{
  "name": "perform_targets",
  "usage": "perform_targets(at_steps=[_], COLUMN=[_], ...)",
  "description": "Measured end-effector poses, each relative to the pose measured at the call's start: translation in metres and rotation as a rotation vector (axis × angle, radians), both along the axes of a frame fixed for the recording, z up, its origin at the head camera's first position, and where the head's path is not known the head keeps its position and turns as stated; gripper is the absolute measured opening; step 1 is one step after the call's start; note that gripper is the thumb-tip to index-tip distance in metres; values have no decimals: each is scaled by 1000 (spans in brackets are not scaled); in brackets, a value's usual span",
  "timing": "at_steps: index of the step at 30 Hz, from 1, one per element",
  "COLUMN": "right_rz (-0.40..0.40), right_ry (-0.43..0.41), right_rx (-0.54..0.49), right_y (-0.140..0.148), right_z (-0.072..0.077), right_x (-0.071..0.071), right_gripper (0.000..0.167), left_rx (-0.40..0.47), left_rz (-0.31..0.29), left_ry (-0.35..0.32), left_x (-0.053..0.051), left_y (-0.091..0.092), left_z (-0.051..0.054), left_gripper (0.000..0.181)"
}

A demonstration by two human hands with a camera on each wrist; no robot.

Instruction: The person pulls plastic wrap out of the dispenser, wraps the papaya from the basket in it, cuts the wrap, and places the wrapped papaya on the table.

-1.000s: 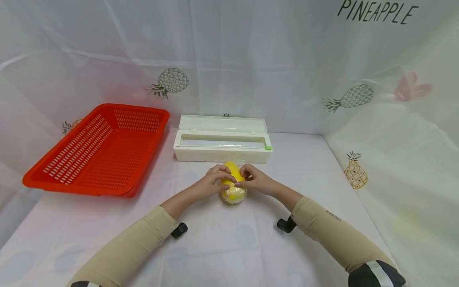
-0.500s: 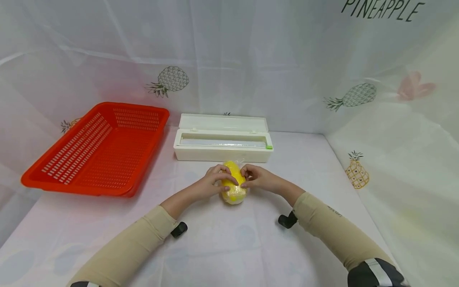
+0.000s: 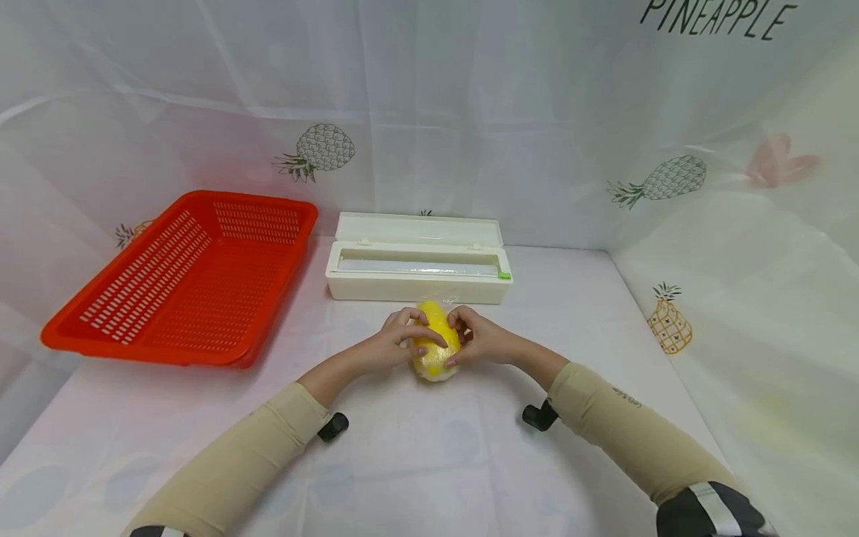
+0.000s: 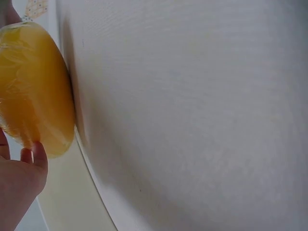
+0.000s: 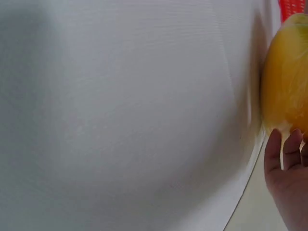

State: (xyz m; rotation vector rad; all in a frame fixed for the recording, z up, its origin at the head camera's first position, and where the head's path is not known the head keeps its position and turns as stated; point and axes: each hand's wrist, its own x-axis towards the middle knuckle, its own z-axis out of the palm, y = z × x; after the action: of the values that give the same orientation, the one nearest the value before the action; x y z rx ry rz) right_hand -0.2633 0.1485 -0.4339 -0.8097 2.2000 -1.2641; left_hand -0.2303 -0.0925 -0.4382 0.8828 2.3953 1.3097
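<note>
A yellow oval fruit [image 3: 435,328], covered in clear cling film, lies on the table in the head view; its exact kind cannot be told. My left hand [image 3: 396,341] holds its left side, with fingers bent over the top. On the right side my right hand [image 3: 486,339] holds it with curved fingers and a thumb low on the film. The left wrist view shows the fruit [image 4: 36,91] resting on the cloth, fingertips [image 4: 39,154] against its end. In the right wrist view, fingertips [image 5: 274,137] touch the fruit [image 5: 286,77].
Just behind the fruit stands a white cling film box [image 3: 416,287], its lid raised and a roll inside. A red plastic basket [image 3: 201,354] sits at the left. Pineapple-printed sheeting [image 3: 470,149] hangs behind and at the right.
My right thumb has shifted from the top middle of the fruit down to its lower right side, and the right fingers have spread. The left hand stays nearly still.
</note>
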Motion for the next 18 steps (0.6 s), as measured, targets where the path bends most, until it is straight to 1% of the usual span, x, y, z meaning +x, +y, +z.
perform_targets(at_steps=[3,5,8,11,14,16,18], right_rz=[0,10,38,65,79,79,77], right_ry=[44,52,36,-1,-28,-27,1], right_rx=[18,16,6,-21,-44,-37,-27], right_y=[-1,-1,2,5,9,12,15], right_z=[-2,-2,0,2,3,4,9], right_x=[1,0,-1,-2,-2,-3,-2], right_gripper=[58,57,56,51,46,44,43], left_rx=[-2,-12,-28,-41,-24,-3,11], left_rz=[-2,-1,3,3,-8,-16,-23], left_ry=[10,12,-1,-21,-32,-24,6], left_x=[0,1,1,0,-1,-1,0], left_y=[0,0,-2,-5,-7,-7,-6], left_z=[0,1,1,1,1,1,2], left_gripper=[24,24,23,24,25,26,28])
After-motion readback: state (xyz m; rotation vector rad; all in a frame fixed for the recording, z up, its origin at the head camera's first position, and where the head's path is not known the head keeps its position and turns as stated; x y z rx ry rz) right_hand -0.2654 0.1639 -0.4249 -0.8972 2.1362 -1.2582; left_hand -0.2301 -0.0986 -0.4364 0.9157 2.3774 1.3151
